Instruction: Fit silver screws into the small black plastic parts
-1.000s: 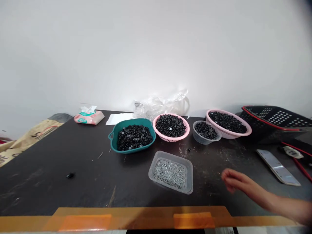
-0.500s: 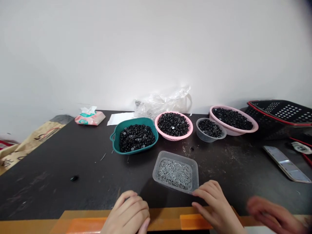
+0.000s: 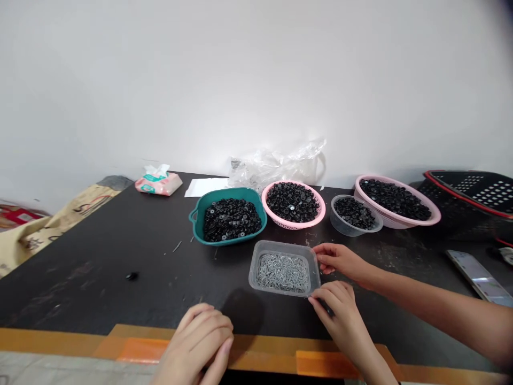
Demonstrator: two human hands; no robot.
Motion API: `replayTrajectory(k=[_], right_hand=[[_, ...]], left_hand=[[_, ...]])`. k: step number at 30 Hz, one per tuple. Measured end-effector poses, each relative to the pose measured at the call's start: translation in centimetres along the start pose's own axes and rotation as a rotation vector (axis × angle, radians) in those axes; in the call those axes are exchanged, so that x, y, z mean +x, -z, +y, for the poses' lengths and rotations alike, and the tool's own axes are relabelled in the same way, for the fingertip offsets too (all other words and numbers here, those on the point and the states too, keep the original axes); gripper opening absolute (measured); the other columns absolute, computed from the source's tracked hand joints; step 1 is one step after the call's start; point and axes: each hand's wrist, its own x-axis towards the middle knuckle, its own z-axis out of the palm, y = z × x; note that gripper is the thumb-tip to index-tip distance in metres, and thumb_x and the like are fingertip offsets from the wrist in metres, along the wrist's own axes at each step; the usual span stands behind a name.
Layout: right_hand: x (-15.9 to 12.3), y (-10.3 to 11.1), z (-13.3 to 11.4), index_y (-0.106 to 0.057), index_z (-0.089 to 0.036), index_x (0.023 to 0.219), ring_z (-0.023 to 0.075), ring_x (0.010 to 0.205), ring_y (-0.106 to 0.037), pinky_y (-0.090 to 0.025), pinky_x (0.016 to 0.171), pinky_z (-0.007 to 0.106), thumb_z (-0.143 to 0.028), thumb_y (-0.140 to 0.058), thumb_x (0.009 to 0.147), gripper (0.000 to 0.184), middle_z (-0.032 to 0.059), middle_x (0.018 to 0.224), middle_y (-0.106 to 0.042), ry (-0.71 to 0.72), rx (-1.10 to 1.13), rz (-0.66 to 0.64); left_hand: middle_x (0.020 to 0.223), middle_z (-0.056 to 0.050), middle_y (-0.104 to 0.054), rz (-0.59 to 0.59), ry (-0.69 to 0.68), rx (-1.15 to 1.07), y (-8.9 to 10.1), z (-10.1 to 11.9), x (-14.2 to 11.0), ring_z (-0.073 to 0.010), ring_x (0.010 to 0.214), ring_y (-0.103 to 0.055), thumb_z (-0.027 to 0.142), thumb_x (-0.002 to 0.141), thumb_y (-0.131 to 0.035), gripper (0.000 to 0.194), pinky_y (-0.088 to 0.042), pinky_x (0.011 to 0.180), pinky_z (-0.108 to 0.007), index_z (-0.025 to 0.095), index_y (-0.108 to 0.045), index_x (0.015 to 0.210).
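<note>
A clear plastic tub full of small grey nails sits on the dark table, just in from the front edge. My right hand rests at the tub's near right corner, with a small dark bit possibly under the fingers. My left hand lies curled near the front edge, left of the tub, nothing visible in it. A co-worker's hand reaches in from the right and touches the tub's right side.
The dark table holds a teal basin, a pink colander, a small clear bowl and a large pink basket, all with black pieces. A black-and-red crate stands at the right.
My hands have come up from the bottom edge, my right hand reaching the tub's corner. The co-worker's hand has moved in to the tub. The view has tilted slightly.
</note>
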Motion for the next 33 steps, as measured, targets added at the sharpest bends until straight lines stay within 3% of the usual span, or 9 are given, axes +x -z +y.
replayTrajectory(k=[4, 8, 11, 13, 18, 22, 27, 30, 33], right_hand=[[0.6, -0.4, -0.4, -0.063, -0.027, 0.092, 0.0260, 0.082, -0.066, -0.052, 0.079, 0.049, -0.030, -0.062, 0.093, 0.003, 0.0053, 0.086, -0.068, -0.038, 0.055, 0.014], [2.2, 1.0, -0.8, -0.065, -0.026, 0.094, 0.0247, 0.088, -0.066, -0.054, 0.079, 0.041, -0.025, -0.057, 0.094, 0.008, 0.0065, 0.091, -0.067, -0.065, 0.164, 0.099], [5.2, 3.1, -1.1, -0.065, -0.022, 0.087, 0.0217, 0.086, -0.065, -0.054, 0.081, 0.036, -0.023, -0.052, 0.095, 0.015, 0.0066, 0.090, -0.067, -0.094, 0.256, 0.093], [7.9, 4.2, -1.0, -0.064, -0.021, 0.084, 0.0210, 0.081, -0.064, -0.054, 0.075, 0.034, -0.027, -0.051, 0.096, 0.019, 0.0068, 0.085, -0.067, -0.117, 0.303, 0.067], [12.8, 3.7, 0.5, -0.067, -0.019, 0.092, 0.0217, 0.081, -0.064, -0.053, 0.072, 0.033, -0.035, -0.056, 0.093, 0.019, 0.0095, 0.090, -0.070, -0.236, 0.379, 0.174], [12.4, 3.7, 3.0, -0.069, -0.020, 0.099, 0.0231, 0.085, -0.066, -0.053, 0.072, 0.033, -0.035, -0.057, 0.092, 0.021, 0.0098, 0.093, -0.071, -0.271, 0.452, 0.117], [9.8, 8.1, 5.8, -0.071, -0.021, 0.102, 0.0191, 0.069, -0.064, -0.052, 0.060, 0.028, -0.042, -0.054, 0.093, 0.028, 0.0067, 0.079, -0.070, -0.278, 0.544, -0.130], [10.4, 8.3, 4.4, -0.071, -0.023, 0.099, 0.0194, 0.069, -0.064, -0.053, 0.060, 0.029, -0.045, -0.055, 0.092, 0.028, 0.0054, 0.073, -0.067, -0.277, 0.549, -0.159], [12.1, 5.1, 1.4, -0.071, -0.023, 0.093, 0.0220, 0.079, -0.065, -0.056, 0.070, 0.033, -0.042, -0.051, 0.095, 0.028, 0.0082, 0.078, -0.069, -0.263, 0.420, -0.036]], left_hand=[[0.095, -0.003, -0.067, 0.029, 0.065, 0.052, 0.8, -1.0, -0.2, -0.0146, 0.090, -0.063, 0.010, 0.094, -0.046, 0.015, -0.041, 0.098, -0.033, 0.020, -0.058, 0.094], [0.097, -0.002, -0.069, 0.075, 0.102, 0.100, 1.8, -3.1, 1.2, -0.0164, 0.093, -0.063, 0.017, 0.095, -0.050, 0.013, -0.042, 0.093, -0.033, 0.021, -0.061, 0.092], [0.102, -0.004, -0.071, 0.048, 0.236, 0.181, 2.2, -5.5, 5.0, -0.0193, 0.098, -0.064, 0.027, 0.097, -0.049, 0.016, -0.042, 0.093, -0.036, 0.021, -0.064, 0.094], [0.112, -0.006, -0.070, 0.009, 0.373, 0.266, 2.0, -7.5, 8.4, -0.0216, 0.106, -0.064, 0.030, 0.097, -0.049, 0.022, -0.042, 0.097, -0.038, 0.020, -0.064, 0.109], [0.121, -0.013, -0.068, -0.181, 0.467, 0.416, 0.2, -11.5, 14.7, -0.0301, 0.116, -0.060, 0.018, 0.087, -0.050, 0.032, -0.038, 0.101, -0.047, 0.017, -0.065, 0.115], [0.116, -0.011, -0.070, -0.217, 0.460, 0.431, -1.0, -12.4, 15.3, -0.0277, 0.111, -0.062, 0.017, 0.087, -0.049, 0.031, -0.035, 0.102, -0.049, 0.019, -0.065, 0.113], [0.104, -0.010, -0.071, -0.190, 0.486, 0.441, -1.3, -12.3, 14.7, -0.0259, 0.103, -0.063, 0.026, 0.091, -0.049, 0.016, -0.033, 0.101, -0.048, 0.018, -0.063, 0.091], [0.105, -0.009, -0.071, -0.190, 0.517, 0.431, -1.5, -12.7, 14.6, -0.0251, 0.102, -0.063, 0.025, 0.090, -0.051, 0.015, -0.033, 0.100, -0.047, 0.019, -0.064, 0.095], [0.105, -0.009, -0.070, -0.206, 0.537, 0.417, -1.8, -13.2, 14.8, -0.0262, 0.103, -0.062, 0.029, 0.089, -0.055, 0.015, -0.033, 0.100, -0.047, 0.020, -0.063, 0.098]])
